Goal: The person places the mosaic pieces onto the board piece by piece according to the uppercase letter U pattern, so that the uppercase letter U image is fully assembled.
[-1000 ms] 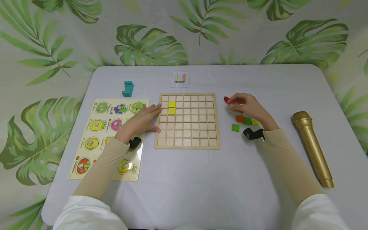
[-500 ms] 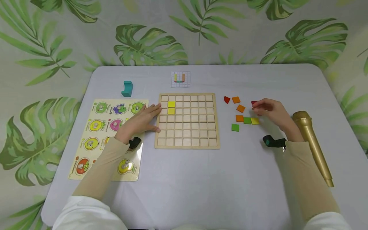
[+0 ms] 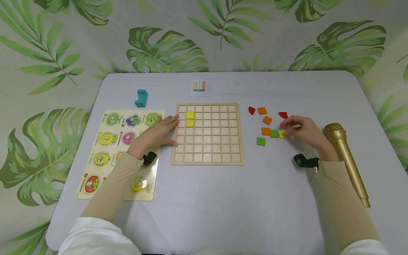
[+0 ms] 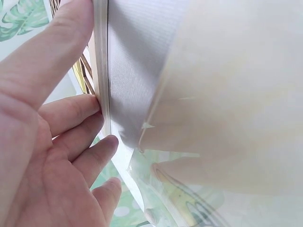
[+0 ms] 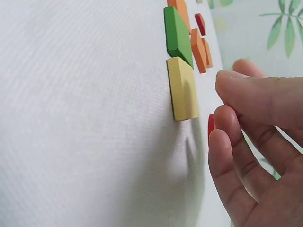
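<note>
My left hand (image 3: 156, 134) lies at the left edge of the wooden grid board (image 3: 207, 163), its fingertips touching the frame, as the left wrist view also shows. Two yellow square tiles (image 3: 190, 115) sit one above the other in the board's second column. Over on the right, my right hand (image 3: 304, 131) hovers by a loose yellow tile (image 5: 182, 87), fingers loosely bent and nothing held between them. That tile adjoins a green tile (image 3: 274, 134), with an orange tile (image 3: 266, 131) beyond. A red quarter-round piece (image 3: 283, 115) lies just above the right hand's fingertips.
More orange tiles (image 3: 267, 120), another red quarter-round (image 3: 251, 110) and a green tile (image 3: 261, 141) lie right of the board. A gold microphone (image 3: 349, 166) flanks the right arm. A fruit puzzle (image 3: 121, 156) lies under the left arm; a pattern card (image 3: 200, 88) and teal block (image 3: 141, 98) stand behind.
My right hand has left the first red quarter-round, moved right to let go of the other red piece, then shifted down toward the yellow tile. The left hand stays put.
</note>
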A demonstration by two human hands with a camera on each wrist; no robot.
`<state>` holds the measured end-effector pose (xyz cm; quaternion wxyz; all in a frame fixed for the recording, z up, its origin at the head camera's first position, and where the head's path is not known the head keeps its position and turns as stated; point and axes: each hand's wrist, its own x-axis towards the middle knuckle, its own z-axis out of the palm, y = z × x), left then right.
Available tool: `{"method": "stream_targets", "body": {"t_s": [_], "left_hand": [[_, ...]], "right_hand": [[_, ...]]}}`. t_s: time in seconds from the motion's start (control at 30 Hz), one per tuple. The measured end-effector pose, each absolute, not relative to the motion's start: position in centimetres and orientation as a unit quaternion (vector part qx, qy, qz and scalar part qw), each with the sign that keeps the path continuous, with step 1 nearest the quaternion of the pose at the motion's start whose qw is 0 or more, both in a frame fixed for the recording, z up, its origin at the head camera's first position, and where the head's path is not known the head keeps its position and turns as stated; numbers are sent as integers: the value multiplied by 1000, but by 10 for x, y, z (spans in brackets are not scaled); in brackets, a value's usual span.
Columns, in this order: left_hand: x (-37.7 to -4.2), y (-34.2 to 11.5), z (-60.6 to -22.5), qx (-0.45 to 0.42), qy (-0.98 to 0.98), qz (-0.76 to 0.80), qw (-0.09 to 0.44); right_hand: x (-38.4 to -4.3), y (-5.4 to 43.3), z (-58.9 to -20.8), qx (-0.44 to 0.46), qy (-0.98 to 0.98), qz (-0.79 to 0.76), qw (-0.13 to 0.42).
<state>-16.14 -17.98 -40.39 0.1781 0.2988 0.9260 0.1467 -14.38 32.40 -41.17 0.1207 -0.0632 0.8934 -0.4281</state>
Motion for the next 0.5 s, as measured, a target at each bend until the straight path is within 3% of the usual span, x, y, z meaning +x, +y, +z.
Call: {"method": "stream_targets", "body": {"t_s": [0.2, 0.5], "left_hand": [[-161, -179, -403, 298, 926, 146, 179], [-161, -179, -404, 299, 927, 141, 179]], "right_hand": [[-143, 323, -417, -93, 900, -409, 120], [-143, 319, -417, -68, 912, -378, 146]]}}
